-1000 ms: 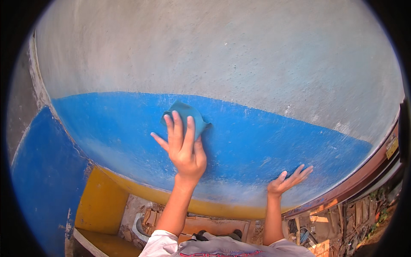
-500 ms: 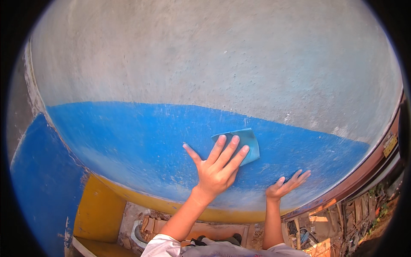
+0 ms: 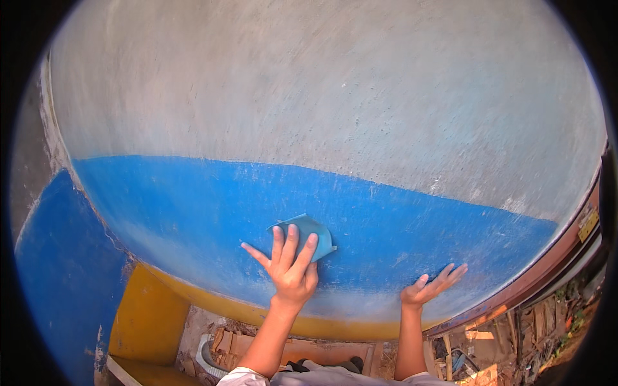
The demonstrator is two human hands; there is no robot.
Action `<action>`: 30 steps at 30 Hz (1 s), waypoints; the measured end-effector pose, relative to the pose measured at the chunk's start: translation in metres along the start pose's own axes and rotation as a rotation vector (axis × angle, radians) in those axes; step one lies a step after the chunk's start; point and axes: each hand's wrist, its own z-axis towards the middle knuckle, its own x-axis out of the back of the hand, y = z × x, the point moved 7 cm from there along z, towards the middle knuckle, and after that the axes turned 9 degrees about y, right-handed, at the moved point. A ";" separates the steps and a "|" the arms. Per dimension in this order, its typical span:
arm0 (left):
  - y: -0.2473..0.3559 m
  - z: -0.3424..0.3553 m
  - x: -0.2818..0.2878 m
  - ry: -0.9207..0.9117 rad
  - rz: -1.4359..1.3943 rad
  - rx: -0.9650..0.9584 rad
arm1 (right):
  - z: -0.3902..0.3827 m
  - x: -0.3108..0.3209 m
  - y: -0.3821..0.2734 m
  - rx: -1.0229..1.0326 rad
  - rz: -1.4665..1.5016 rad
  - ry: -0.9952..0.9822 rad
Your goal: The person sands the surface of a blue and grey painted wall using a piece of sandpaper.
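Observation:
A light-blue sheet of sandpaper, folded and with a bent corner, lies against the blue band of a painted wall. My left hand presses it there under spread fingers, with the thumb out to the left touching or close to the paint. Part of the sheet is hidden under the fingers. Farther right and a little lower, my right hand is open against the blue paint and holds nothing. Pale scuffs mark the band around both hands.
Above the band the wall is bare grey. A yellow strip runs along its foot. At left stands a blue side wall with a yellow base. Wood scraps litter the ground; a brown frame edges the right.
My left hand has slid the sandpaper left and slightly down across the blue band. My right hand has stayed almost where it was.

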 end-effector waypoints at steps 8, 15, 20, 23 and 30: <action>0.035 0.075 -0.019 -0.080 -0.045 -0.020 | -0.007 0.000 0.009 -0.028 0.002 -0.027; -0.034 -0.026 0.012 0.119 0.032 0.341 | -0.002 0.001 0.004 0.015 -0.001 -0.032; 0.007 0.045 -0.004 -0.011 -0.095 0.125 | -0.011 0.000 0.012 -0.009 -0.032 -0.041; 0.029 -0.052 -0.020 -0.149 -0.109 0.004 | -0.013 -0.002 0.007 -0.010 -0.004 -0.053; -0.064 -0.017 0.016 0.207 0.047 0.388 | -0.010 0.004 0.013 0.010 -0.016 -0.039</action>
